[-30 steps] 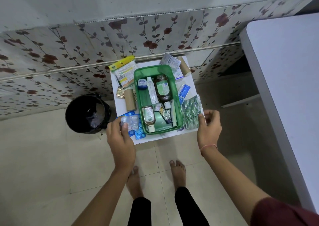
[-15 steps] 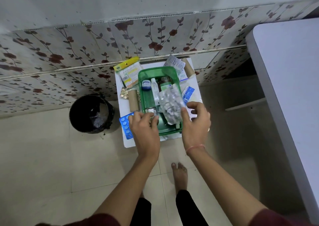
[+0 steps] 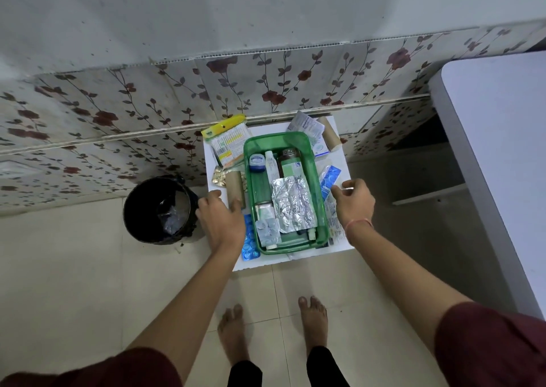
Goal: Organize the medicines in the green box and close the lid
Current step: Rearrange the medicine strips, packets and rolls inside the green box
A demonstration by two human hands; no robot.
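Now your two hands flank the green box (image 3: 307,147) on the small white surface (image 3: 339,246), both with loose, empty fingers.

Your left hand (image 3: 220,218) hovers just beside the box's left wall, over a cardboard roll (image 3: 235,184) and a blue blister pack (image 3: 249,246); your right hand (image 3: 353,200) sits off the right wall, near a blue sachet (image 3: 329,178). Inside the box a silver foil strip (image 3: 292,203) lies on top of a brown bottle (image 3: 291,162), a white tube (image 3: 271,165) and a small round tin (image 3: 256,162). A yellow-topped packet (image 3: 229,143) lies outside, and a black bin (image 3: 161,208) stands on the floor at left.
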